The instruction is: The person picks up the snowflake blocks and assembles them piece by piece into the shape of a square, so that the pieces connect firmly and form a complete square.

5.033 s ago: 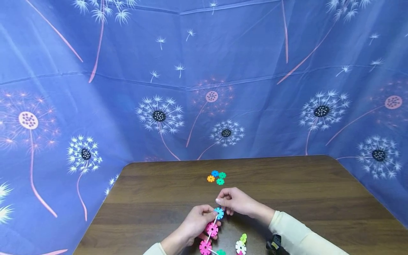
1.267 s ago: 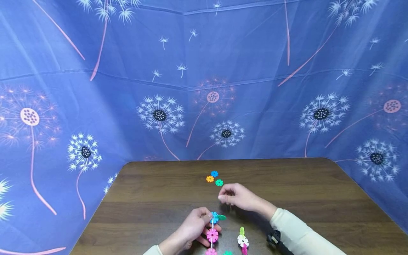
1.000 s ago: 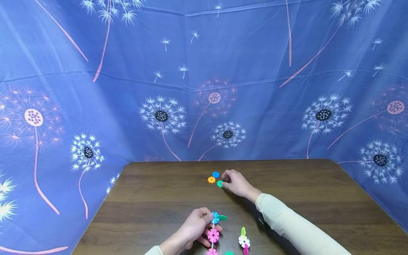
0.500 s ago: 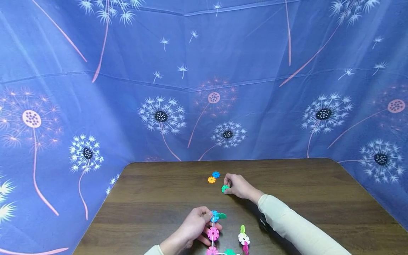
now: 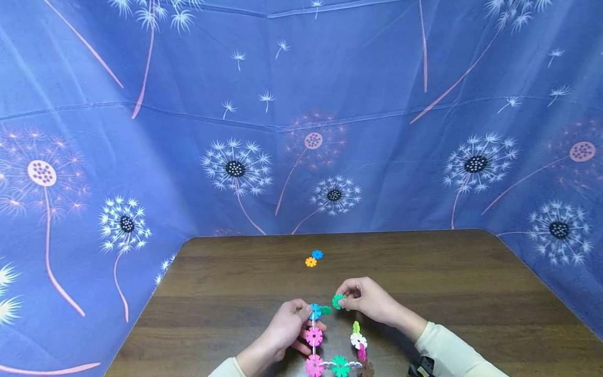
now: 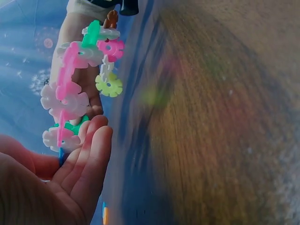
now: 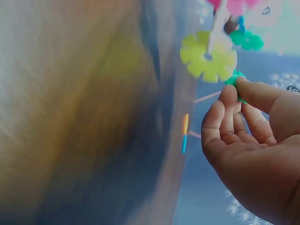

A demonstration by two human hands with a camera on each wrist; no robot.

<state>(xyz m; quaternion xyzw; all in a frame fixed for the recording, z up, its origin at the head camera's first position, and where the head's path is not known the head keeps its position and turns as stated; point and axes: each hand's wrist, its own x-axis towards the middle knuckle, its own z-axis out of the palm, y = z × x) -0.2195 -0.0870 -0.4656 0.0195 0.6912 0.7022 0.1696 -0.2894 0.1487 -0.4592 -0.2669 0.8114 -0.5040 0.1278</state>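
A chain of interlocking notched plastic discs bends round in a U in the head view. My left hand (image 5: 285, 327) pinches its blue disc (image 5: 314, 312), from which a green disc (image 5: 325, 310) sticks out edge-on. Below the blue one come two pink discs (image 5: 314, 336), joined by white ones seen edge-on. The bottom runs through another green disc to a brown disc (image 5: 366, 369); the other arm has magenta, a white disc (image 5: 358, 341) and a lime disc (image 7: 208, 56). Between thumb and fingertips, my right hand (image 5: 369, 299) pinches a loose green disc (image 5: 337, 301), slightly apart from the chain.
Farther back on the brown wooden table (image 5: 226, 277) lie a loose blue disc (image 5: 317, 254) and an orange disc (image 5: 311, 262), side by side. A blue dandelion-print cloth (image 5: 386, 157) hangs behind and along both sides of the table.
One green disc from the far group is now on the chain's blue disc. My right hand has since picked up the other and drawn it back toward the chain. My left hand keeps its hold.
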